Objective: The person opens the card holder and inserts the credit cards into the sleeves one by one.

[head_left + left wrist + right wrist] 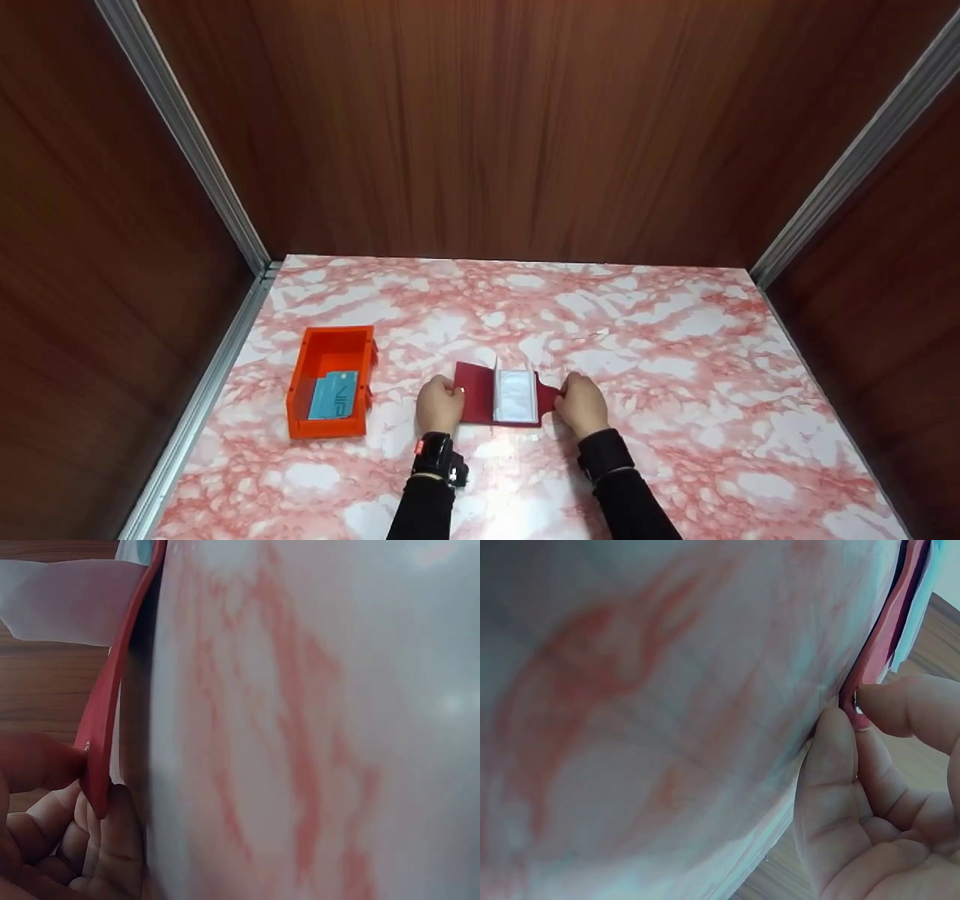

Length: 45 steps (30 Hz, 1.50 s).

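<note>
A red wallet (478, 394) is spread open between the two hands, toward the near side of the desk (480, 315) and a little right of the middle of the head view. The left hand (439, 405) pinches the outer edge of the cover, thumb on one face and fingers on the other. The right hand (583, 405) grips the narrow tab (548, 395) at the opposite end, where the right wrist view shows a small metal snap (858, 706) beside the fingertips. Clear pages (516, 397) stand up and lie over the wallet's right half; the left half is bare red cover. Whether the wallet rests flat on the desk or is slightly raised is hard to say from these angles.

Well apart to the left sits an orange tray (328, 429), with a blue card (335, 396) marked VIP lying in its nearer part. The desk has a red-and-white marbled top, and brown wood-grain panels (487, 135) close it in at the back and both sides, with a metal post (187, 142) at each rear corner. Both wrists wear black straps (604, 454) below black sleeves (424, 510).
</note>
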Tool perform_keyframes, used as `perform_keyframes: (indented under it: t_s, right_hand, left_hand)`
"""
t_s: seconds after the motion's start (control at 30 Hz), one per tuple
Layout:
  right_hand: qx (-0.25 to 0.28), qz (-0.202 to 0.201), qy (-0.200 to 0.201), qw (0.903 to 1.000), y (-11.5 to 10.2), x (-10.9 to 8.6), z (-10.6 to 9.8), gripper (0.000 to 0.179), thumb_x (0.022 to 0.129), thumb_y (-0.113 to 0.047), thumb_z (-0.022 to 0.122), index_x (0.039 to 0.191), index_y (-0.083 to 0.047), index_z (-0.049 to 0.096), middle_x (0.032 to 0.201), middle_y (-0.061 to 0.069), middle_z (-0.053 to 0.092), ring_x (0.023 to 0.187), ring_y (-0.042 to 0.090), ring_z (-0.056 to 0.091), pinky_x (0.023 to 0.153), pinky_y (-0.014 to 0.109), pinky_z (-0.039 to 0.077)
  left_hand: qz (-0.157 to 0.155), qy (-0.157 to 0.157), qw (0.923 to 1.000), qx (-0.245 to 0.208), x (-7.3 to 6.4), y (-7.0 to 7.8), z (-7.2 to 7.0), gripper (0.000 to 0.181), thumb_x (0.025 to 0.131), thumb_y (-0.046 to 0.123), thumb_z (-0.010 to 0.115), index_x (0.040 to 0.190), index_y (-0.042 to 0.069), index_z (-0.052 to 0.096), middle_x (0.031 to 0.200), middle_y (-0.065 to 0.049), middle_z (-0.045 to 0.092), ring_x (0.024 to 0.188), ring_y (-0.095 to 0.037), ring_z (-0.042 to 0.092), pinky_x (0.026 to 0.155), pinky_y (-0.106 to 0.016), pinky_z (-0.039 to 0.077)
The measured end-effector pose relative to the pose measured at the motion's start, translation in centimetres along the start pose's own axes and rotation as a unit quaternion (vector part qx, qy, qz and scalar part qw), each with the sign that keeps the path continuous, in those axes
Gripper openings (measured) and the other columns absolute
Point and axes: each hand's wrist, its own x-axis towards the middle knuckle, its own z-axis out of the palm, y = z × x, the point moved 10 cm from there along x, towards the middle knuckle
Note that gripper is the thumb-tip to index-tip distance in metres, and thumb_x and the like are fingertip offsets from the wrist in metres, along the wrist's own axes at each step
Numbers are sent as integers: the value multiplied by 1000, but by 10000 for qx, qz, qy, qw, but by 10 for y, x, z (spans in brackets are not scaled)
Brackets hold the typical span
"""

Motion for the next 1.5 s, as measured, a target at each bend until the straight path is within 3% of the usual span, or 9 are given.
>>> perform_keyframes:
  t_s: [0.33,1.0,1.23,1.5]
  right_hand:
    - [-3,174,-80,9998,2,0,1,19,72,-1,70,72,-6,52,66,8,53,64,31,56,63,46,47]
    - [153,-9,-44,9999,-4,2,-6,15,74,3,71,77,-2,57,72,10,55,69,31,57,67,46,48]
    - [94,-358,90,9993,-17,4,-7,17,77,2,75,92,2,66,79,10,60,75,31,60,70,45,50]
    - [39,-1060,455,9933,-39,3,-9,21,75,2,77,94,1,70,83,12,64,79,33,61,72,45,50]
  left_hand:
    - [-49,-149,9999,34,1,-2,2,6,80,7,72,78,7,66,72,-4,64,74,-25,63,70,-41,50]
    - [197,-108,9997,38,1,1,0,7,77,4,73,77,5,66,72,-6,65,73,-27,63,68,-42,50]
    - [183,-76,9998,-22,0,1,0,7,77,5,72,78,4,65,71,-4,64,71,-26,62,66,-42,50]
    - [145,-88,9998,-44,1,-1,2,7,77,5,73,78,3,66,71,-6,64,72,-28,63,68,-44,50]
